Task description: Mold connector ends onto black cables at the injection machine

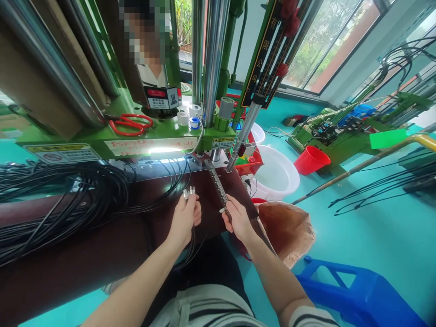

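My left hand [184,219] is closed round a few black cables, whose silvery metal connectors [189,192] stick up above the thumb. The cables hang from the fist towards my lap. My right hand [237,218] grips the near end of a long, narrow metal bar [217,185] with a row of notches. A small whitish piece [222,210] shows by those fingers; whether it belongs to the bar I cannot tell. The bar lies on the dark brown tabletop [163,227], its far end close to the green press [126,145].
Many black cables [112,181] are heaped on the left. Red-handled scissors [131,125] and white tape rolls [183,118] sit on the press. A paper-lined bin [286,231], white tub [277,172] and blue stool [361,290] stand right. Another person [153,72] is behind the press.
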### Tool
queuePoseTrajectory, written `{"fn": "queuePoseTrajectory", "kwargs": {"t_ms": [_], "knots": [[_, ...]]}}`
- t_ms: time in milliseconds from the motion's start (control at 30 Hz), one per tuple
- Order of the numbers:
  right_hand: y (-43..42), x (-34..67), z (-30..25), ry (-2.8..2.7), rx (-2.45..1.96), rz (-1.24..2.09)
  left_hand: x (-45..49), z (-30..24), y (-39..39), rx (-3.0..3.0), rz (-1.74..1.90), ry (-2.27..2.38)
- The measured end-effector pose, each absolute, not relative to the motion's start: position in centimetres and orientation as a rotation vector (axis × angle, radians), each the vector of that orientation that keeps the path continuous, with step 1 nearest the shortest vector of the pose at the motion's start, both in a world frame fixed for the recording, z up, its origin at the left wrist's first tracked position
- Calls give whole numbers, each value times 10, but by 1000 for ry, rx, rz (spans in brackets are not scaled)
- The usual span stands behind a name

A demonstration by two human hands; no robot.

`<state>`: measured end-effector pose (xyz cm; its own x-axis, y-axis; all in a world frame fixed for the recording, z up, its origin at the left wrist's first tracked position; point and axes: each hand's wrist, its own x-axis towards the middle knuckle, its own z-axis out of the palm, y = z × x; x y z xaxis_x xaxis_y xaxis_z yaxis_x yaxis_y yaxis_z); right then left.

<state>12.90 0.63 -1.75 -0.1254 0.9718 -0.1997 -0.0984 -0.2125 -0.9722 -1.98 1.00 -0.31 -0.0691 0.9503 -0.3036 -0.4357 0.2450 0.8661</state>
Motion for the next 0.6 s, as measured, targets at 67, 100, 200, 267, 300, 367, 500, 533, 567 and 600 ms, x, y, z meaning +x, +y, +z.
{"fn": "queuePoseTrajectory", "kwargs": {"t_ms": [67,100,200,267,300,367,500,533,567,600], "knots": [[6,130,-17,-1145,-1219,1504,-20,-5,8,664,1177,1111],[6,129,-17,-1180,-1218,1498,-19,-6,7,689,1127,1114],[4,128,-16,-1282,-1209,1465,-17,-14,4,741,1033,1114],[3,128,-15,-1326,-1201,1443,-17,-17,3,769,1005,1112],[3,128,-15,-1340,-1195,1439,-17,-18,3,788,991,1110],[4,129,-14,-1361,-1183,1443,-18,-19,2,837,961,1098],[6,133,-14,-1371,-1180,1476,-19,-17,3,912,923,1090],[6,133,-14,-1375,-1182,1483,-19,-16,3,913,908,1088],[6,133,-14,-1383,-1185,1488,-20,-15,3,905,888,1083],[6,133,-14,-1395,-1190,1488,-20,-14,4,890,867,1079]]}}
